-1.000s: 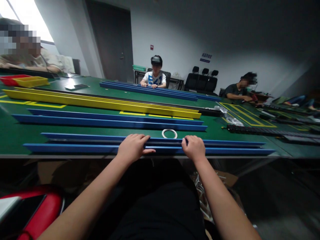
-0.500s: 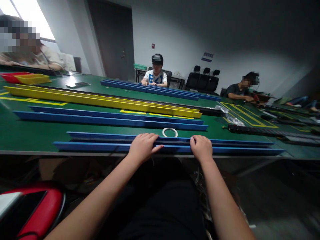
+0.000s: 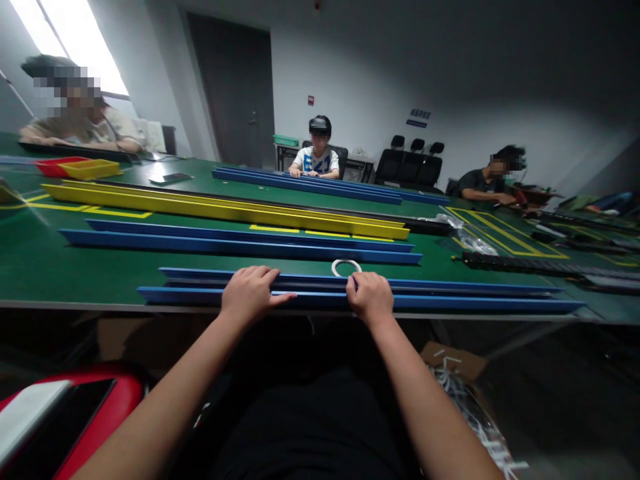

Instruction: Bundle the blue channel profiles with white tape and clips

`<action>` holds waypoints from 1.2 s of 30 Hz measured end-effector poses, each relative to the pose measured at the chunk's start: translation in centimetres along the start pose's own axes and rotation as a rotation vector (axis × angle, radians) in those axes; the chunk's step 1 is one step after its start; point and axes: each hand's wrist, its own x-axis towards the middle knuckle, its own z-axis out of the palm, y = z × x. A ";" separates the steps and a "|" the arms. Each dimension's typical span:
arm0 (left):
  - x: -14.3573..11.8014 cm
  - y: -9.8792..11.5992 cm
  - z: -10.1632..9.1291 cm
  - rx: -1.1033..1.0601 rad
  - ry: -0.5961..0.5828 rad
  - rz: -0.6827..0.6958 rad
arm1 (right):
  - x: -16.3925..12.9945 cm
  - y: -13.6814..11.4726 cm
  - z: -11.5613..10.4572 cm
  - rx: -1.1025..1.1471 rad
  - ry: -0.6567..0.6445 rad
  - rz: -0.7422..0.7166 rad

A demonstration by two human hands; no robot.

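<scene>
A long blue channel (image 3: 475, 301) with two raised walls lies along the near edge of the table, a dark strip showing between the walls. Over its left half, my left hand (image 3: 249, 293) has its fingers curled across the channel, with the thumb stretched out to the right by the front wall. My right hand (image 3: 373, 299) is closed over the channel near its middle; its fingertips are hidden. Just behind the channel, near the right hand, lies a white roll of tape (image 3: 334, 269), seen as a ring.
Farther back lie another blue channel (image 3: 240, 248), a yellow channel (image 3: 225, 207) and more blue channels (image 3: 310, 185). Red (image 3: 57, 165) and yellow trays (image 3: 93, 170) stand at left. Black strips (image 3: 525, 263) lie at right. Several people sit around the green table (image 3: 115, 273).
Both hands have slid left along the blue channel, keeping about the same spacing. The camera view has also shifted, so the table's things appear farther right.
</scene>
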 end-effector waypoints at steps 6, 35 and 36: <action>2.2 6.7 0.6 -0.070 0.005 0.028 | -1.1 7.4 -1.0 -0.040 0.042 0.014; 0.6 3.7 0.3 -0.014 -0.031 -0.011 | -0.2 3.4 -1.2 -0.085 -0.079 0.013; 0.9 3.8 0.3 -0.017 -0.025 -0.002 | -0.1 3.7 -1.2 -0.092 -0.069 0.018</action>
